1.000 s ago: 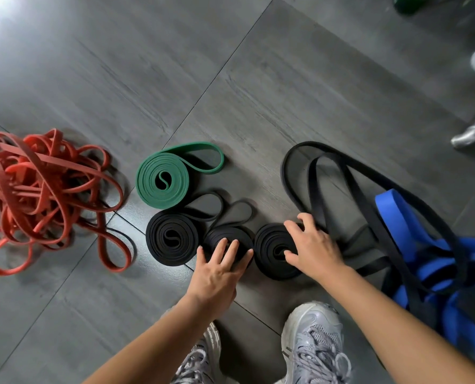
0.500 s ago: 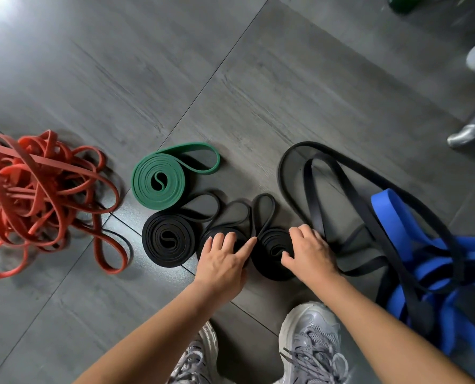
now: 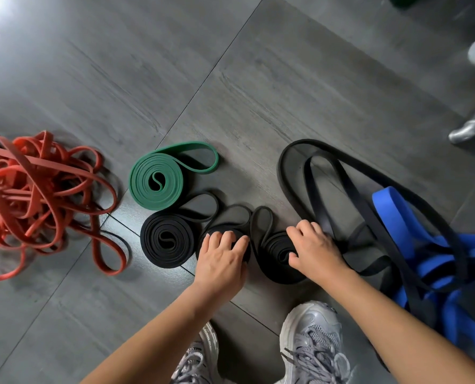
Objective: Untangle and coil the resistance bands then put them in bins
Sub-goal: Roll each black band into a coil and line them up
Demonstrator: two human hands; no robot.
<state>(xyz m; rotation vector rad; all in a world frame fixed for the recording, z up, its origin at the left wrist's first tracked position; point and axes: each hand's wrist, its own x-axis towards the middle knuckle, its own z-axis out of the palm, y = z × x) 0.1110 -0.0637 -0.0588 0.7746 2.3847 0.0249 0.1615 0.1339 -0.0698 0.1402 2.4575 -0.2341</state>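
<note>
Head view, coiling step: your left hand [image 3: 219, 261] lies flat on middle coil [image 3: 225, 228], right hand [image 3: 316, 250] grips right coil [image 3: 277, 253]; next, tuck tails.

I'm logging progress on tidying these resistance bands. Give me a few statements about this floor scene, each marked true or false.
1. The green coil is rolled up. True.
2. The red bands are neatly coiled. False: they lie in a tangled heap.
3. The left hand rests on the middle black coil. True.
4. The right hand grips a blue band. False: it grips the right black coil; the blue bands lie farther right.
5. The coils sit in a bin. False: they lie on the floor.
</note>
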